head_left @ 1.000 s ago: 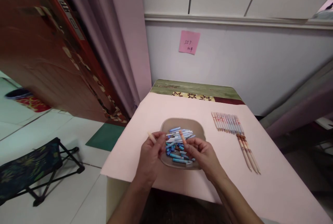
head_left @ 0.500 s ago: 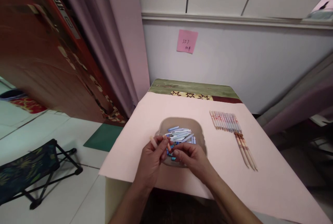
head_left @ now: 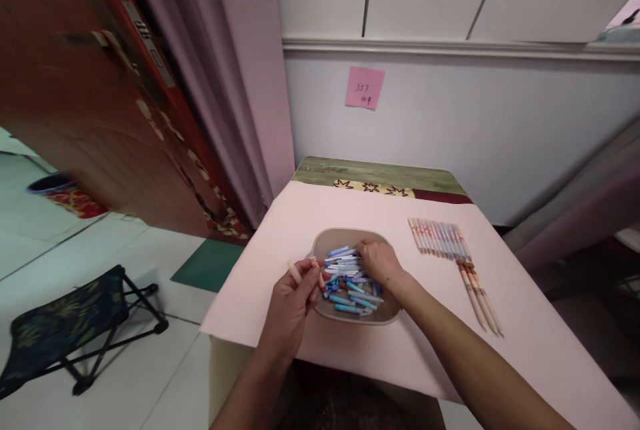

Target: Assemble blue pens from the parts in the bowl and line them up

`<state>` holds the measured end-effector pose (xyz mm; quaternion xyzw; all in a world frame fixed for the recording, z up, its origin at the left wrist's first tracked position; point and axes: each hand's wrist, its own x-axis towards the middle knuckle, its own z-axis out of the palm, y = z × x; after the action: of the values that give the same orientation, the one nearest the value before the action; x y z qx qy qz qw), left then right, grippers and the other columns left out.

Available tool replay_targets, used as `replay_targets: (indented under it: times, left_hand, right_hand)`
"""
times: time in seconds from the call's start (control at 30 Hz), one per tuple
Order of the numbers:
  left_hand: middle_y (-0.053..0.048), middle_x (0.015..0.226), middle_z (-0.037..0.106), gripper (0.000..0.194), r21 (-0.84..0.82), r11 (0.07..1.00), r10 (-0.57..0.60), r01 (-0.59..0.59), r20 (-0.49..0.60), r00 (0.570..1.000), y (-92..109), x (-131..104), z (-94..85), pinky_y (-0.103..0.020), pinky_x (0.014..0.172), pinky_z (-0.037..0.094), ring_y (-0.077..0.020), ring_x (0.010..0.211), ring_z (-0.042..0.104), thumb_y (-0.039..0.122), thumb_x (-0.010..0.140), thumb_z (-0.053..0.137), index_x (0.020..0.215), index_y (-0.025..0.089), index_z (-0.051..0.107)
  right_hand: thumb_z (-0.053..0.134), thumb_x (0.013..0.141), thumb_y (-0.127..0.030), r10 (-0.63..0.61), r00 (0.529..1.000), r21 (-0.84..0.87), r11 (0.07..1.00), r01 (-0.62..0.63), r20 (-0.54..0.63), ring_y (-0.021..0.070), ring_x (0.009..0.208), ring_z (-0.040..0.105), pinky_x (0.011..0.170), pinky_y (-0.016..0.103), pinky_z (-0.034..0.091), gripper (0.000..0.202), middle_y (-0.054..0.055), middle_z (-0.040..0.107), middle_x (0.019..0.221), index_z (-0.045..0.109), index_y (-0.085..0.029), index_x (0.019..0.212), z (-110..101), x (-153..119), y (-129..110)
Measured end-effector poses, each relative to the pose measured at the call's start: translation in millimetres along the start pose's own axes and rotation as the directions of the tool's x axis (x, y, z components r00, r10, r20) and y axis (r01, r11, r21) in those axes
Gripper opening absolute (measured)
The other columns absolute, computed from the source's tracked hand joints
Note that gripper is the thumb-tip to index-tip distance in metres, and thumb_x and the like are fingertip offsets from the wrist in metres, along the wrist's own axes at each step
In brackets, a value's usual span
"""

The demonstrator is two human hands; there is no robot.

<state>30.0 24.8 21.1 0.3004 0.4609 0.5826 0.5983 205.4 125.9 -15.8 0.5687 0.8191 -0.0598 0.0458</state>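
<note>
Right hand (head_left: pixel 381 262) has just changed place: a half second ago it's beside the left hand, now it's up in the top right of the box (head_left: pixel 324 241), centre frame, fingers curled down among the blue pen parts (head_left: pixel 346 263). Fingertips hidden, so can't tell how far apart they are or if they have hold of anything. Left hand (head_left: pixel 293 300), at the box's left side, stays pinched around two pieces: a pale tube (head_left: pixel 294 272) and an orange tube (head_left: pixel 321 278); the orange one was in the right hand a second ago. Reads as left hand keeping both while the right is free to go through the box. Row of pens (head_left: pixel 440 239) and three longer pens (head_left: pixel 481 300) lie unchanged on the counter (head_left: pixel 263 270), right of frame, so no new pen added.
</note>
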Motion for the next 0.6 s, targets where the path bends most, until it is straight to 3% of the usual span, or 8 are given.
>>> replay_targets:
  times: [0.2, 0.3, 0.33, 0.37, 0.43, 0.47, 0.53, 0.6]
  left_hand:
    - [-0.003, 0.075, 0.064, 0.027, 0.007, 0.999, -0.042, 0.042, 0.061, 0.997, -8, 2, 2.9, -0.017, 0.048, 0.031, -0.0042, 0.051, 0.042, 0.036, 0.080, 0.066, 0.093, 0.013, 0.063]
    - [-0.003, 0.077, 0.065, 0.027, 0.020, 0.999, -0.051, 0.050, 0.056, 0.997, -10, 2, 5.3, -0.018, 0.049, 0.033, -0.0055, 0.052, 0.045, 0.038, 0.079, 0.067, 0.092, 0.014, 0.062]
    - [-0.003, 0.077, 0.065, 0.027, 0.030, 0.998, -0.051, 0.049, 0.061, 0.997, -10, 2, 7.2, -0.018, 0.048, 0.034, -0.0058, 0.051, 0.045, 0.038, 0.078, 0.067, 0.090, 0.014, 0.062]
    - [-0.003, 0.077, 0.065, 0.027, 0.044, 0.998, -0.049, 0.046, 0.073, 0.996, -11, 2, 9.6, -0.019, 0.048, 0.034, -0.0060, 0.050, 0.045, 0.039, 0.077, 0.067, 0.089, 0.014, 0.062]
    - [-0.002, 0.074, 0.064, 0.027, 0.084, 0.996, -0.037, 0.028, 0.114, 0.993, -13, 2, 15.9, -0.020, 0.047, 0.034, -0.0064, 0.048, 0.044, 0.040, 0.077, 0.066, 0.085, 0.015, 0.062]
    - [-0.001, 0.072, 0.063, 0.027, 0.109, 0.994, -0.027, 0.012, 0.137, 0.990, -14, 2, 19.1, -0.021, 0.046, 0.034, -0.0066, 0.047, 0.044, 0.040, 0.077, 0.066, 0.084, 0.015, 0.062]
    - [0.000, 0.070, 0.061, 0.026, 0.155, 0.988, -0.003, -0.025, 0.177, 0.984, -15, 1, 24.4, -0.022, 0.046, 0.033, -0.0072, 0.047, 0.044, 0.041, 0.077, 0.066, 0.083, 0.015, 0.061]
    - [0.000, 0.070, 0.061, 0.027, 0.194, 0.979, 0.021, -0.059, 0.195, 0.981, -15, 1, 26.7, -0.022, 0.047, 0.033, -0.0078, 0.048, 0.044, 0.041, 0.077, 0.066, 0.084, 0.016, 0.062]
  right_hand:
    - [0.050, 0.086, -0.019, -0.031, 0.999, 0.046, 0.998, 0.032, -0.034, 0.0226, 0.086, 0.066, 0.071, 0.029, 0.045, 0.018, 0.011, 0.070, 0.095, 0.067, -0.017, 0.094, -5, -12, 9]
    - [0.049, 0.088, -0.026, 0.045, 0.981, 0.317, 0.948, 0.017, -0.187, 0.0201, 0.075, 0.063, 0.066, 0.029, 0.044, 0.017, 0.005, 0.068, 0.080, 0.064, -0.018, 0.089, -15, -27, 14]
    - [0.051, 0.087, -0.030, 0.087, 0.966, 0.509, 0.859, 0.051, -0.244, 0.0184, 0.069, 0.061, 0.063, 0.028, 0.044, 0.016, 0.003, 0.066, 0.073, 0.062, -0.019, 0.090, -21, -33, 14]
    - [0.052, 0.086, -0.033, 0.126, 0.952, 0.701, 0.704, 0.111, -0.278, 0.0166, 0.064, 0.059, 0.061, 0.027, 0.044, 0.018, 0.001, 0.063, 0.069, 0.060, -0.019, 0.094, -28, -39, 12]
    - [0.058, 0.083, -0.039, 0.166, 0.949, 0.933, 0.292, 0.213, -0.268, 0.0141, 0.057, 0.055, 0.057, 0.026, 0.046, 0.028, -0.001, 0.062, 0.068, 0.055, -0.018, 0.100, -44, -51, 3]
    - [0.061, 0.081, -0.041, 0.155, 0.958, 0.965, 0.138, 0.222, -0.242, 0.0133, 0.057, 0.056, 0.057, 0.026, 0.047, 0.027, 0.000, 0.063, 0.070, 0.054, -0.018, 0.095, -52, -56, -3]
    - [0.062, 0.081, -0.042, 0.138, 0.964, 0.973, -0.007, 0.230, -0.226, 0.0127, 0.057, 0.057, 0.058, 0.025, 0.048, 0.026, 0.001, 0.064, 0.069, 0.053, -0.018, 0.087, -67, -64, -17]
    - [0.059, 0.083, -0.043, 0.136, 0.957, 0.964, -0.032, 0.264, -0.258, 0.0128, 0.060, 0.058, 0.060, 0.025, 0.049, 0.025, 0.002, 0.065, 0.073, 0.051, -0.019, 0.085, -75, -69, -28]
